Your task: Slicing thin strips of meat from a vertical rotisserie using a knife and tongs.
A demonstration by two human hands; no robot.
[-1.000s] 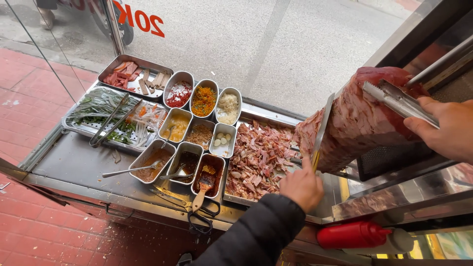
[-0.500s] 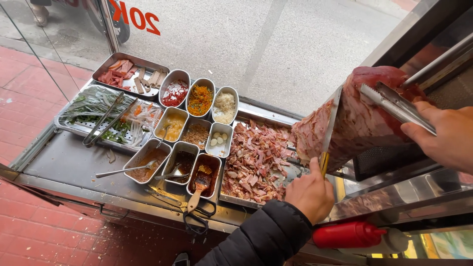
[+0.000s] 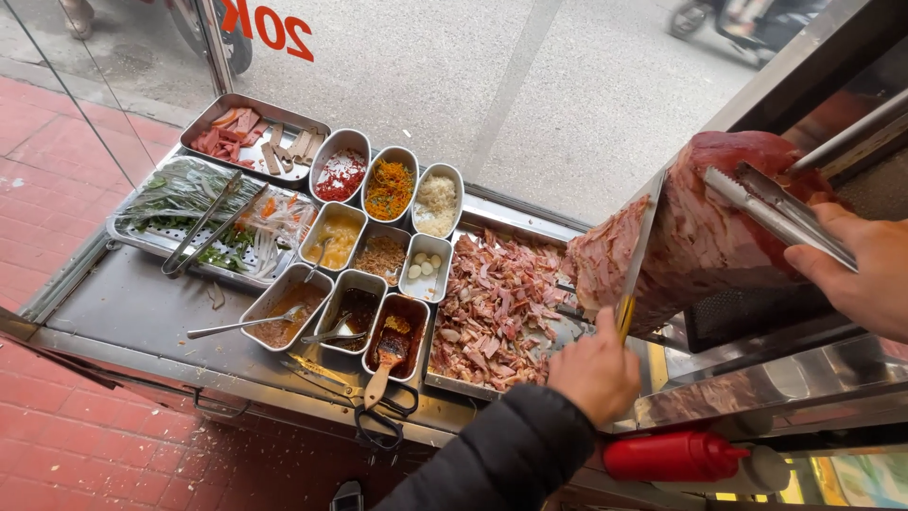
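Head view, and I take the big meat cone (image 3: 719, 237) on its spit as my landmark. My left hand (image 3: 596, 371), in a dark sleeve, sits just below the cone's near edge, fist clenched round the yellow handle of a long knife (image 3: 636, 255) whose blade lies flat up the cone's left face, thin slices curling off beside it. My right hand (image 3: 865, 276) is at the cone's right side, grasping metal tongs (image 3: 771, 206) that press against the upper meat. Left of the cone, the tray (image 3: 454, 383) already holds a good heap of shaved meat (image 3: 497, 303); the cone looks thick, so I judge plenty is left to carve. Further left of the cone, small sauce tins (image 3: 355, 308). Below it, a red squeeze bottle (image 3: 673, 456) lies on its side
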